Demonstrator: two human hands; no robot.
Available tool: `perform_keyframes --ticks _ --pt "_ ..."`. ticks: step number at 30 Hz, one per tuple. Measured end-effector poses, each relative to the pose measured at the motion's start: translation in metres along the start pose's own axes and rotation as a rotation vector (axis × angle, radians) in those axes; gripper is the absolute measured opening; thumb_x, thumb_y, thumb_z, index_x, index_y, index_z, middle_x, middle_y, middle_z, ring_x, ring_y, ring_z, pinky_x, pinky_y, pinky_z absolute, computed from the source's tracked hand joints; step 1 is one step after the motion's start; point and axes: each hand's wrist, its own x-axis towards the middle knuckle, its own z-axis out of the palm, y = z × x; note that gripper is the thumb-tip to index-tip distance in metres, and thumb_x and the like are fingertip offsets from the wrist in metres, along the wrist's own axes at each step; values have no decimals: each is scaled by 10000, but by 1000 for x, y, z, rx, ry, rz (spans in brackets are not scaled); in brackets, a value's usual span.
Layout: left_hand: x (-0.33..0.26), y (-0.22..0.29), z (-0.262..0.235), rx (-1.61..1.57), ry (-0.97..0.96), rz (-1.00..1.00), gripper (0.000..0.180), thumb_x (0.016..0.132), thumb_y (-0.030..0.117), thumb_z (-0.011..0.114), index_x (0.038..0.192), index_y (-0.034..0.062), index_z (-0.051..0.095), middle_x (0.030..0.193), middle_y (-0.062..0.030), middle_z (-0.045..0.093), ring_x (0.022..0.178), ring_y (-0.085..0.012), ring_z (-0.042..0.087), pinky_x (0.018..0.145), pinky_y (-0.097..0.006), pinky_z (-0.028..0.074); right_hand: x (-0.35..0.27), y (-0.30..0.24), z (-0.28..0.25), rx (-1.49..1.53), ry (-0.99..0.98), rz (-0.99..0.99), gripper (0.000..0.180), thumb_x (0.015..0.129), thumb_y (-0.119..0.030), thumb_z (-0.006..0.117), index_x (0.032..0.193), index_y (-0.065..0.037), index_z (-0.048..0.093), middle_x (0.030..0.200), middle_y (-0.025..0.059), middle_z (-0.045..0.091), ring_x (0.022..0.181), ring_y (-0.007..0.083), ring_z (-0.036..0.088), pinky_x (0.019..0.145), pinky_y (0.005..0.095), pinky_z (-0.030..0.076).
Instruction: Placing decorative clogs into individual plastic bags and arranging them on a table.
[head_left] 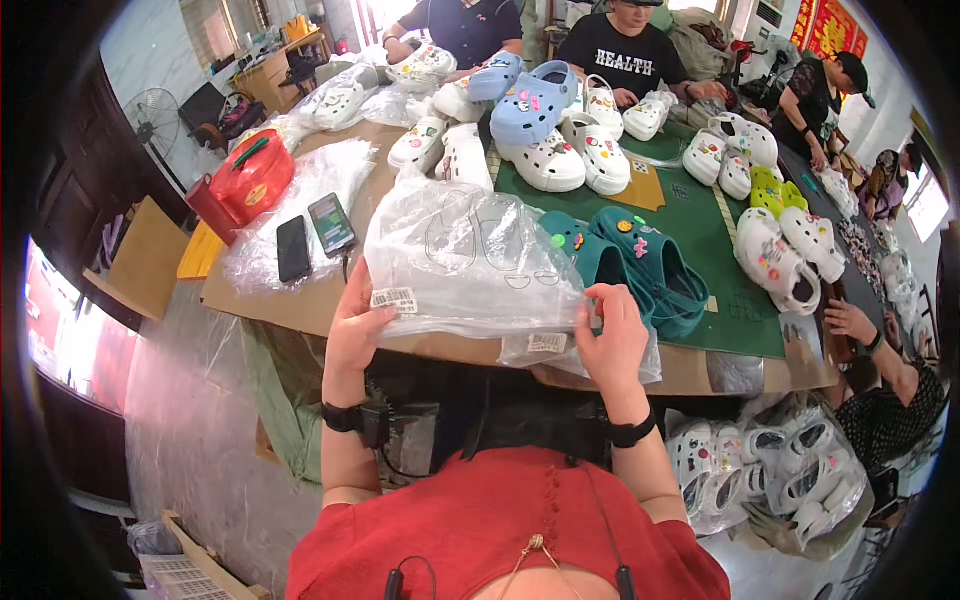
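A clear plastic bag [470,265] with printed outlines and a barcode sticker is stretched flat between my hands at the table's near edge. My left hand [358,325] pinches its lower left corner, beside the sticker. At the lower right corner, my right hand [612,335] has its thumb and fingers closed on the bag. Just beyond that hand, a pair of teal clogs [672,290] with small charms rests on the green mat, partly hidden by the bag. A second clear bag [635,362] with a sticker lies under the right side of the held one.
White and light blue clogs [530,110] are heaped beyond the bag. More white clogs [770,260] stand at the right. Two phones [293,248] and a red tape roll [262,178] lie at the left. Bagged clogs [770,470] sit below the table's right edge. Several people work around.
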Motion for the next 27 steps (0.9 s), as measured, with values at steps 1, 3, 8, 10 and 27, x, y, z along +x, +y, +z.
perform_keyframes --ticks 1,3,8,10,27 --pt "3 -5 2 8 37 -58 962 743 -106 606 1589 39 171 1440 -172 507 1272 -262 547 1030 -353 452 2 -1 -6 2 37 -79 314 796 -102 719 1077 -90 579 882 79 593 783 284 621 665 401 506" --pt "1 -9 2 109 26 -86 940 764 -69 637 1582 35 186 1456 -202 476 1266 -277 551 1036 -353 449 2 1 -14 3 74 -162 359 796 -118 735 1117 -86 575 897 82 592 793 286 627 678 396 512" --pt "-16 -1 41 1503 375 463 857 780 80 719 1525 5 300 1483 -254 395 1291 -409 461 1087 -458 384 -17 8 -4 160 -227 29 458 784 -95 732 1205 -85 550 949 98 613 868 319 655 716 415 523" --pt "-28 11 62 1464 247 695 839 742 124 777 1482 33 391 1480 -202 425 1340 -387 414 1098 -484 357 -20 2 1 147 -209 11 456 781 -65 705 1209 -90 552 947 96 614 861 318 660 712 423 523" --pt "-20 -51 32 1043 -346 58 550 792 -35 459 1329 41 551 1358 -211 570 1288 -373 521 1097 -412 398 45 96 -68 -471 -53 208 689 730 -590 770 1067 3 667 1062 157 643 1031 349 582 862 443 506"
